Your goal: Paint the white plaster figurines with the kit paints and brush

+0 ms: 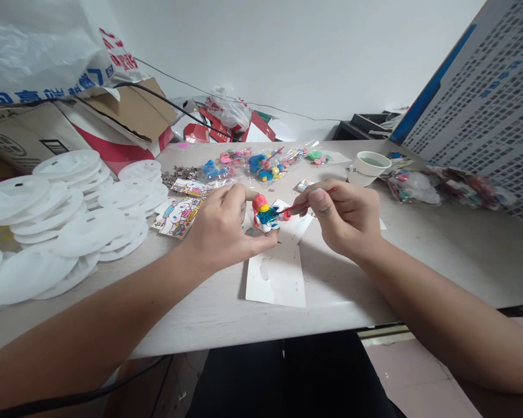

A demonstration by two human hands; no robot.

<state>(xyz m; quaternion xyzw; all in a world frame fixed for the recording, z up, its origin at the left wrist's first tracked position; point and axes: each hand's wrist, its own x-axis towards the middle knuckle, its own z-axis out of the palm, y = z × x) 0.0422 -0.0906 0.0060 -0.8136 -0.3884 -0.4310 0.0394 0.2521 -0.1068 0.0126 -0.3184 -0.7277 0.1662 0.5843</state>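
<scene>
My left hand (229, 226) grips a small painted figurine (265, 213) between thumb and fingers, above the table. Red, yellow and blue-green paint covers much of it, with white areas near the bottom. In my right hand (346, 215) is a thin red paintbrush (300, 206), pinched between thumb and fingers. Its dark tip meets the blue-green part of the figurine, or lies just in front of it. Green paint marks the right thumb. Beneath both hands lies a white paper sheet (276, 276) with a faint wet-looking patch.
Several white plastic discs (91, 232) are piled at left, near cartoon cards (178, 217). Plastic bags of colourful pieces (261, 165) lie behind my hands. A paper cup of liquid (368, 168) stands at back right, beside more bags (414, 187). A large printed board (475, 110) leans at right.
</scene>
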